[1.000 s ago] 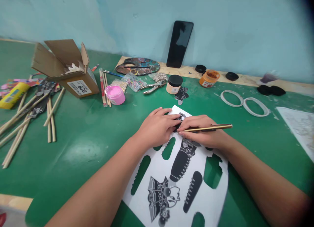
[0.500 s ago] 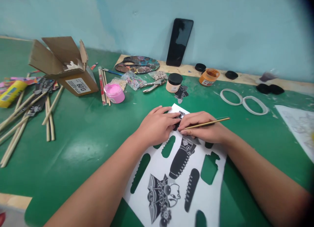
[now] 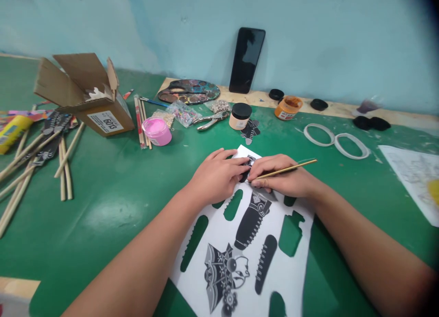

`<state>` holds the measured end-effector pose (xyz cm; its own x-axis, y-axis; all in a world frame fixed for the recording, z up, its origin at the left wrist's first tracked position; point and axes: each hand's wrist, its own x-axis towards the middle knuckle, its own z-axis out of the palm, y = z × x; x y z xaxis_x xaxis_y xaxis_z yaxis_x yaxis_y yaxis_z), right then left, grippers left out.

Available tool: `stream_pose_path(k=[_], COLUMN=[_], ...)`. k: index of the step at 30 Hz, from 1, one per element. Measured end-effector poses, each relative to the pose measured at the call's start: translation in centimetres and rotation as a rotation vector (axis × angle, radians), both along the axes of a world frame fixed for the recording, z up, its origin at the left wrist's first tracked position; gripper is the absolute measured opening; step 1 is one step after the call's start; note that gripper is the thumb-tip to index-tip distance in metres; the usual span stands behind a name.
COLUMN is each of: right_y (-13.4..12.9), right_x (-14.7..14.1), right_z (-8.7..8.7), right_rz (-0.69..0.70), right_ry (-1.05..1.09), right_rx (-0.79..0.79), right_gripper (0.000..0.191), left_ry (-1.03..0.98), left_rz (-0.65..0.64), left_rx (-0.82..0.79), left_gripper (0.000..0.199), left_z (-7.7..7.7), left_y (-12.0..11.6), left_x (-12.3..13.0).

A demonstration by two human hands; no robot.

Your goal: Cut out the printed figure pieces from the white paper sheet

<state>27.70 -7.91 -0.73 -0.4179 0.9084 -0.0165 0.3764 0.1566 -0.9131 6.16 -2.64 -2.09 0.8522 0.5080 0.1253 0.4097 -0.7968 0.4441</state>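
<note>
Where my left hand [image 3: 216,177] lies spread on the printed sheet [image 3: 219,230] atop the worktop [image 3: 120,216], its fingers rest near the thin gold tool [image 3: 302,165] pinched by my right hand [image 3: 293,182]. Remotely, I cannot resolve the tip; a slip could strike those fingers, and uneven pressure could tear the sheet around its cut-outs.

Phone [image 3: 247,60] behind sheet [image 3: 219,225], box [image 3: 85,104] left (sticks [image 3: 67,175] before it).
</note>
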Motion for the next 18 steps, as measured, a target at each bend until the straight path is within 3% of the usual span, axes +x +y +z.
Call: stream_pose_path(k=[5,9,12,15,18], right_y=[0.0,-0.3,-0.6,-0.9,-1.1], right_x=[0.4,0.6,-0.1,-1.2,-2.0], right_z=[-0.2,-0.9,-1.1,-0.9,-0.8], right_rz=[-0.051,-0.194,-0.329,-0.401,-0.272], right_ry=[0.037,0.236,0.347,0.08,-0.347], right_rx=[-0.037,-0.094,-0.011,0.254,0.465], right_gripper=[0.009,0.017,0.026,0.024,0.023], left_ry=[0.007,0.006,-0.016,-0.006,-0.022], left_rz=[0.003,0.005,0.06,0.144,0.176], left_rx=[0.002,0.012,0.05,0.085,0.093], left_gripper=[0.036,0.04,0.046,0.045,0.042], left_z=[0.1,0.1,-0.1,-0.2,-0.2], left_y=[0.1,0.0,-0.4,-0.9,-1.1], left_x=[0.0,-0.1,-0.2,-0.3,-0.4])
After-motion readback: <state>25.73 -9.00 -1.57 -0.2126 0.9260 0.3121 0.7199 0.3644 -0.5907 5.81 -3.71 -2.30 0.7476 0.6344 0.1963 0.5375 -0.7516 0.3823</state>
